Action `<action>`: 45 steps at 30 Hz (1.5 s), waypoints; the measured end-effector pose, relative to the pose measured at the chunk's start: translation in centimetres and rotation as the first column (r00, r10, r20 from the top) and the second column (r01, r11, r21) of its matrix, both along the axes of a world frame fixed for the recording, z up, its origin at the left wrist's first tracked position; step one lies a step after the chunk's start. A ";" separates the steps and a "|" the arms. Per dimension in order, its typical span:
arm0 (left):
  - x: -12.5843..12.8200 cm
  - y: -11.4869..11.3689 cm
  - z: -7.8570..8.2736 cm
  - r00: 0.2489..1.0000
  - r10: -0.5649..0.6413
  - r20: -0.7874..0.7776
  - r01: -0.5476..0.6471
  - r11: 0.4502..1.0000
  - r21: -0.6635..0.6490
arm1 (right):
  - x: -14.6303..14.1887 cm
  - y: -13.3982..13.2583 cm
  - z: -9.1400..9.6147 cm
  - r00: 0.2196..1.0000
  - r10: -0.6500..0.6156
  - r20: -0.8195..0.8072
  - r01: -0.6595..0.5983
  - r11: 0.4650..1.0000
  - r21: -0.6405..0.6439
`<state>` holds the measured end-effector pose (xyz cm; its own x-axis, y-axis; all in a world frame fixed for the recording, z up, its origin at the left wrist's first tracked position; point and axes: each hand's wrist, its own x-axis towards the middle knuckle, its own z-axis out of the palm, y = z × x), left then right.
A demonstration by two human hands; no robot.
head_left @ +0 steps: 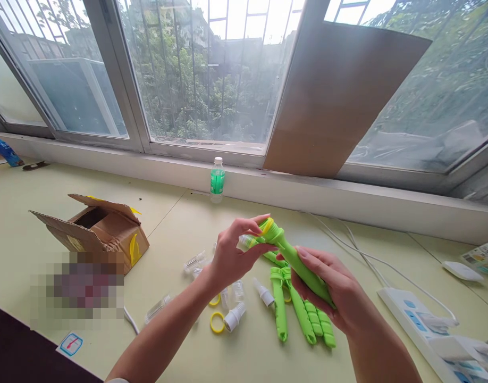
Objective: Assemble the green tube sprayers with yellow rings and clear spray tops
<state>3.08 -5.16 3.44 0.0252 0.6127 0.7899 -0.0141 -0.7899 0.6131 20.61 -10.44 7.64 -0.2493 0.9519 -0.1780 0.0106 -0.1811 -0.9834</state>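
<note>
1. The right hand (340, 284) curls closed around a green handle (305, 274), held tilted above the table (228, 361).
2. The left hand (238, 246) is part-open, thumb and fingers bracketing the handle's threaded end; whether they pinch the yellow ring (269, 226) there, I can't quite tell.
3. Uneven pressure could spring the ring (it looks thin) off among the clear tubes (238, 291).
4. A slack right grip could let the handle twist.

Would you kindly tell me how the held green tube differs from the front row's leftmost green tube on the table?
The held tube is raised in the right hand, while the leftmost tube lies on the table. The held tube has a yellow ring at its threaded end; the leftmost tube shows none. Both are bright green.
</note>
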 end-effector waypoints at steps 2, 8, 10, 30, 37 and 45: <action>0.0 0.0 -0.2 0.999 0.033 -0.005 -0.033 0.999 0.004 | 0.1 0.0 0.0 1.000 0.006 -0.006 -0.006 1.000 0.001; 0.2 0.1 -0.5 1.000 0.027 0.015 -0.027 0.999 -0.020 | -0.4 0.0 -0.2 0.999 -0.001 0.051 -0.003 0.998 0.068; 0.3 0.2 -0.4 0.999 0.018 0.028 -0.017 0.999 -0.031 | -0.6 0.0 -0.3 0.993 -0.060 0.098 0.047 0.991 0.123; 0.3 0.2 -0.2 0.989 0.135 -0.056 -0.138 0.989 -0.057 | -0.8 0.0 -0.6 0.972 -0.152 0.182 0.104 0.963 0.247; -0.1 0.4 0.0 0.991 0.057 -0.124 -0.059 0.998 -0.015 | -0.8 0.1 -0.7 0.994 -0.086 0.064 0.074 0.981 0.180; -0.1 0.2 0.1 0.990 0.102 -0.100 -0.100 0.995 0.026 | -0.8 0.1 -0.5 1.000 -0.029 0.008 0.028 0.991 0.133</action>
<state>2.95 -4.93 3.53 0.0441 0.5992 0.7994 0.1275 -0.7970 0.5904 19.85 -10.30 7.16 -0.2204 0.9740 -0.0513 0.0174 -0.0487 -0.9987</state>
